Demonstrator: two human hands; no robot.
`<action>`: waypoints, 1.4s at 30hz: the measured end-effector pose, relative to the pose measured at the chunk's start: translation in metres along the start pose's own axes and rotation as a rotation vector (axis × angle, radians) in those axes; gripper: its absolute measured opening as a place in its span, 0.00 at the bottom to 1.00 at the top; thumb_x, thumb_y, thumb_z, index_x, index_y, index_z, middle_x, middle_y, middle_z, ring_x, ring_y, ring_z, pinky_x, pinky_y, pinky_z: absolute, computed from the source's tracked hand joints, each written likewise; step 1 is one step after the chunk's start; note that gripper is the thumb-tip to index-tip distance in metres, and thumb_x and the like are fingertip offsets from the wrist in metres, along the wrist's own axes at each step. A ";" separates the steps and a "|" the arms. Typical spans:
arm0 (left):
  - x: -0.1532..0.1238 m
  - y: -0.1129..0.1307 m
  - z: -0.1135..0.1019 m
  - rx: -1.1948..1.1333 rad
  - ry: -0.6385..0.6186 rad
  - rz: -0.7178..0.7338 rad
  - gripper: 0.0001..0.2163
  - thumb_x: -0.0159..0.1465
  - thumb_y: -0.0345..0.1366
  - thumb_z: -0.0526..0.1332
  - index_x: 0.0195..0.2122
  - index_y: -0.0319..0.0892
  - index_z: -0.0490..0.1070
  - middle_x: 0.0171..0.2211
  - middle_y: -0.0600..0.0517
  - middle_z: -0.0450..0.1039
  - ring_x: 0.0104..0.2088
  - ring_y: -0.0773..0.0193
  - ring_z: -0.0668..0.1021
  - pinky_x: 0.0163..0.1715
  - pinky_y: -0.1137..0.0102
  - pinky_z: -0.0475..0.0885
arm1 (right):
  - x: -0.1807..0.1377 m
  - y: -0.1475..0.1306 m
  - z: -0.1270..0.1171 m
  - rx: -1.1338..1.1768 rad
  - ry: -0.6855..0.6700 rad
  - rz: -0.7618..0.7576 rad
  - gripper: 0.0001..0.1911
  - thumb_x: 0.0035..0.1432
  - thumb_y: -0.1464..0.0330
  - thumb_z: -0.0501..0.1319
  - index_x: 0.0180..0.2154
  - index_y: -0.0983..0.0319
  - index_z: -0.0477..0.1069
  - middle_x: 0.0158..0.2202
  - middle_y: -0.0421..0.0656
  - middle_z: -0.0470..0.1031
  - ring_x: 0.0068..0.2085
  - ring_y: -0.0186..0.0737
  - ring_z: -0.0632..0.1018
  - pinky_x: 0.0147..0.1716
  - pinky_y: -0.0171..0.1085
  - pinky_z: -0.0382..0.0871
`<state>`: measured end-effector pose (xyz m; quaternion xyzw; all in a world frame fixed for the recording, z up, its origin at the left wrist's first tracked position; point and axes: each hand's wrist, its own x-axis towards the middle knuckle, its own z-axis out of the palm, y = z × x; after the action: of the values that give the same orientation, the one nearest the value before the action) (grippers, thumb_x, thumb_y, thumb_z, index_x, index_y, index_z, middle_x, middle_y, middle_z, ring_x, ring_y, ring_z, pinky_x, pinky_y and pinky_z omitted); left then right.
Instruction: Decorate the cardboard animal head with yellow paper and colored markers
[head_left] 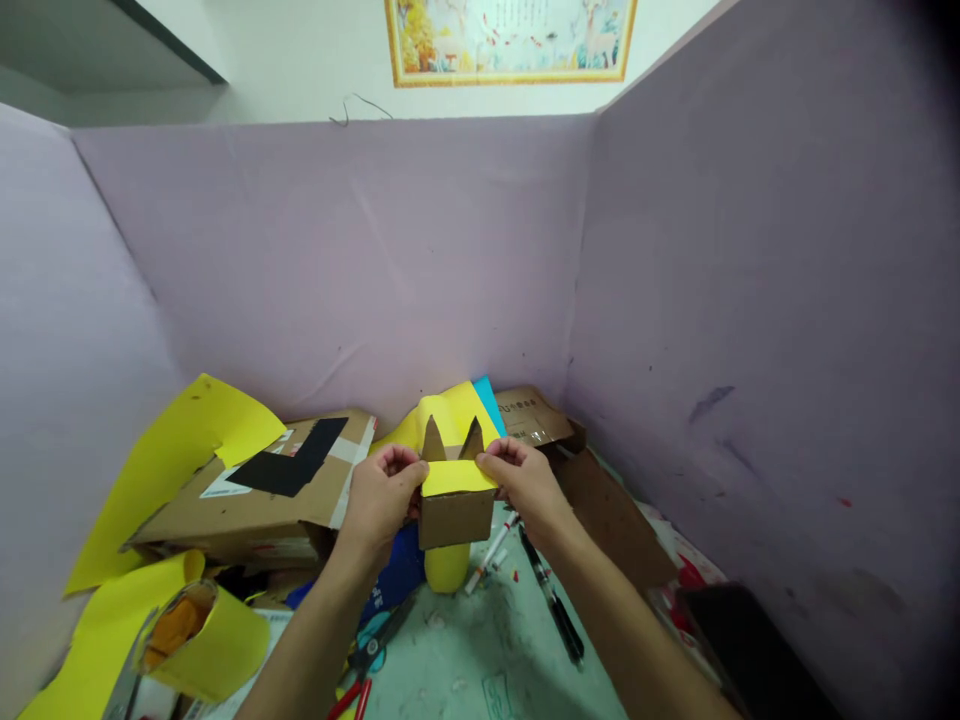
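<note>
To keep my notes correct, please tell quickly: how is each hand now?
Left hand: closed, holding the small cardboard box at its left side.
Right hand: closed, holding its right side.

A person's left hand (382, 495) and right hand (529, 485) pinch the upper corners of a small brown box (456, 520), topped by a yellow strip (459, 477); two pointed cardboard ears (433, 441) rise behind the strip. Below the box shows a yellow cylinder (448, 570) over the pale green tabletop (450, 660). Right of that lie a white marker (491, 552) and a black pen (555, 602); scissors (367, 655) lie nearer, leftward. Farther left, a carton (225, 520) bears black paper (296, 465), with a yellow tube (232, 640) in front. Brown cardboard (607, 510) lies at right. Pale purple walls (450, 250) enclose everything; beyond hangs a framed picture (514, 40).
</note>
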<state>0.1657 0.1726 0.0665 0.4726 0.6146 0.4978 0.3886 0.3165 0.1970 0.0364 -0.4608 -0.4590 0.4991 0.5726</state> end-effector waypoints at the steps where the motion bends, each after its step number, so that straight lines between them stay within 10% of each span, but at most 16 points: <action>1: 0.001 -0.001 0.000 -0.007 0.012 0.031 0.05 0.64 0.35 0.59 0.34 0.37 0.68 0.26 0.58 0.67 0.20 0.74 0.69 0.17 0.77 0.65 | 0.000 0.001 0.000 -0.009 0.012 -0.040 0.10 0.38 0.64 0.63 0.23 0.61 0.64 0.19 0.34 0.64 0.22 0.30 0.65 0.20 0.31 0.57; 17: -0.003 0.000 -0.010 0.144 -0.082 0.487 0.09 0.53 0.32 0.55 0.20 0.44 0.72 0.28 0.53 0.65 0.32 0.62 0.70 0.33 0.70 0.63 | -0.007 -0.008 -0.012 -0.355 -0.194 -0.376 0.13 0.50 0.73 0.53 0.28 0.59 0.76 0.31 0.41 0.66 0.35 0.38 0.69 0.34 0.36 0.61; 42: -0.019 -0.028 -0.002 0.059 0.104 0.613 0.09 0.60 0.40 0.57 0.33 0.43 0.75 0.31 0.52 0.72 0.33 0.61 0.73 0.31 0.71 0.64 | -0.010 -0.022 -0.019 -0.366 -0.221 -0.088 0.12 0.42 0.67 0.64 0.32 0.65 0.77 0.26 0.43 0.74 0.27 0.34 0.70 0.26 0.33 0.64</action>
<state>0.1634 0.1525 0.0399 0.6210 0.4767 0.5972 0.1748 0.3382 0.1844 0.0549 -0.4793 -0.6216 0.4292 0.4469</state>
